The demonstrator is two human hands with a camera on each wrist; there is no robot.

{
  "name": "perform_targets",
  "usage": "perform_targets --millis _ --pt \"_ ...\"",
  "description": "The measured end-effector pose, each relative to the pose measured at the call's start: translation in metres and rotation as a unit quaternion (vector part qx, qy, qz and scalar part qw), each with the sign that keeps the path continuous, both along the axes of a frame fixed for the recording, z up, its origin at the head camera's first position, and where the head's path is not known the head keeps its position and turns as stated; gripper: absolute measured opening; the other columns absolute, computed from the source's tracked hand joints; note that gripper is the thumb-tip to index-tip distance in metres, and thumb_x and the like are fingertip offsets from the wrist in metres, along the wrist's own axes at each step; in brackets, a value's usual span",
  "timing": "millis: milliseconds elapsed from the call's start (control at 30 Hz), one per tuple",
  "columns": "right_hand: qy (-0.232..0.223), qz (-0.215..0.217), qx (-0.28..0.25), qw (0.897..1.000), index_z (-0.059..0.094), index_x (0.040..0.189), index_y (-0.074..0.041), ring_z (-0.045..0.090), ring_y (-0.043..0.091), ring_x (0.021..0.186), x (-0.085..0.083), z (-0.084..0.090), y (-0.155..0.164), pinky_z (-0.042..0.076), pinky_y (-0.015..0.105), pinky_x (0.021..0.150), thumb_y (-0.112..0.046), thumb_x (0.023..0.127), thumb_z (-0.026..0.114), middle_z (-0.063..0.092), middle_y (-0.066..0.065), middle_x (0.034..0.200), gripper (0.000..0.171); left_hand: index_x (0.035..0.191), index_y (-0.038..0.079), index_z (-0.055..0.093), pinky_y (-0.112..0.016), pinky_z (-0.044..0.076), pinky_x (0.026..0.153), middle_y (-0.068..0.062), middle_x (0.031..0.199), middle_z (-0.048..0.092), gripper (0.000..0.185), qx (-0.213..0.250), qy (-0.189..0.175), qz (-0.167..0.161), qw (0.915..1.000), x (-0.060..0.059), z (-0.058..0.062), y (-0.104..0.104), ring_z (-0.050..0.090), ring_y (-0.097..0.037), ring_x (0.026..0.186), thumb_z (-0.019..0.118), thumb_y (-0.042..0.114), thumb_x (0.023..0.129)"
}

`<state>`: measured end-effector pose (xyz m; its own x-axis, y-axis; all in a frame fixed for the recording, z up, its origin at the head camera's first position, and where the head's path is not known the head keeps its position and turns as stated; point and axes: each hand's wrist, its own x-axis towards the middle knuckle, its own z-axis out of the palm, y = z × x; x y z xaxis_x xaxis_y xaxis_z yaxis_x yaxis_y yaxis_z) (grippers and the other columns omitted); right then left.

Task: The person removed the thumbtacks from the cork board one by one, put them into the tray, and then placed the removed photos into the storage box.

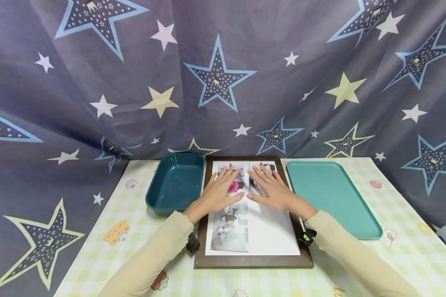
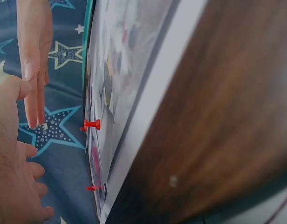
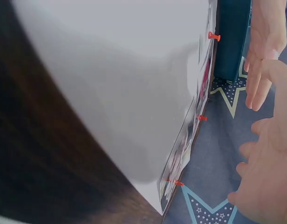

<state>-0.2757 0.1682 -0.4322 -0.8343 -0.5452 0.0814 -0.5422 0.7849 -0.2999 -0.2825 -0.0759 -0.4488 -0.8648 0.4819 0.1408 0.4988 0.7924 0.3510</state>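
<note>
Your left hand (image 1: 218, 190) and your right hand (image 1: 272, 189) both lie flat in the middle of the frame, fingers straight and a little spread. They grip nothing. They rest on the photos (image 1: 240, 181) at the top of the board (image 1: 253, 260), and I think you put them there to keep the paper smooth and still.

The board sits in the lower middle of the head view, on the table (image 1: 107, 247). It has a dark brown wooden rim that looks hard and a bit rough. Inside the rim is a big white sheet (image 1: 271, 235), flat and thin. The photos look shiny and bend a little at the edges, as the wrist views show. One more photo (image 1: 228, 233) lies lower down, just under your left hand.

Small red pins (image 2: 92, 124) stick out of the photos. They have round plastic heads and seem to hold the photos on.

A deep, dark blue tub (image 1: 175, 183) stands just left of the board. A flat, light green tray (image 1: 332, 198) lies just right of it. Both look like smooth plastic with round corners.

The table has a soft checked cover with little pictures. Behind it hangs a star cloth (image 1: 223, 78) with folds.
</note>
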Motion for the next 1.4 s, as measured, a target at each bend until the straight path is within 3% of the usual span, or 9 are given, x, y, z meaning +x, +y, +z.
perform_targets --millis 167,367,667,1133,1400 --pt "0.005 0.008 0.016 1.0 0.013 0.165 -0.021 0.001 0.031 0.159 -0.003 0.002 0.002 0.001 0.063 0.126 -0.061 0.099 0.051 0.01 0.008 0.171 0.086 0.165 0.02 0.018 -0.061 0.01 0.127 -0.006 0.171 0.01 0.085 -0.001 -0.002 -0.001 1.0 -0.002 0.003 -0.001 0.008 -0.029 0.159 0.054 0.059 0.098" --pt "-0.006 0.011 0.024 1.0 0.013 0.165 -0.02 0.005 0.034 0.159 -0.005 -0.005 0.004 0.0 0.063 0.126 -0.062 0.098 0.052 0.009 0.008 0.171 0.089 0.164 0.021 0.021 -0.065 0.013 0.125 -0.011 0.171 0.016 0.083 -0.002 -0.01 -0.005 0.9999 -0.003 -0.002 -0.003 0.012 -0.033 0.158 0.054 0.058 0.098" --pt "-0.004 0.006 0.011 1.0 0.02 0.164 -0.016 0.011 0.038 0.158 -0.005 -0.02 0.008 0.006 0.068 0.124 -0.064 0.097 0.052 0.012 0.01 0.171 0.089 0.165 0.022 0.015 -0.068 0.013 0.123 -0.011 0.171 0.014 0.087 -0.03 -0.015 -0.04 0.9987 0.001 -0.012 -0.004 0.011 -0.037 0.158 0.048 0.065 0.097" --pt "-0.016 0.006 0.022 1.0 0.013 0.165 -0.021 0.001 0.03 0.159 -0.009 -0.008 0.007 0.003 0.066 0.125 -0.065 0.098 0.05 0.007 0.005 0.171 0.088 0.165 0.022 0.013 -0.069 0.01 0.123 -0.013 0.171 0.013 0.085 -0.026 -0.023 -0.038 0.9986 -0.005 -0.009 -0.003 0.008 -0.039 0.158 0.047 0.063 0.099" --pt "-0.021 0.008 0.038 0.999 0.013 0.165 -0.021 0.004 0.034 0.159 -0.008 -0.01 0.008 0.003 0.065 0.125 -0.07 0.095 0.05 0.009 0.008 0.172 0.093 0.165 0.021 0.015 -0.068 0.011 0.123 -0.011 0.172 0.01 0.089 -0.032 -0.03 -0.036 0.9984 -0.004 -0.018 -0.004 0.005 -0.037 0.159 0.045 0.069 0.097"
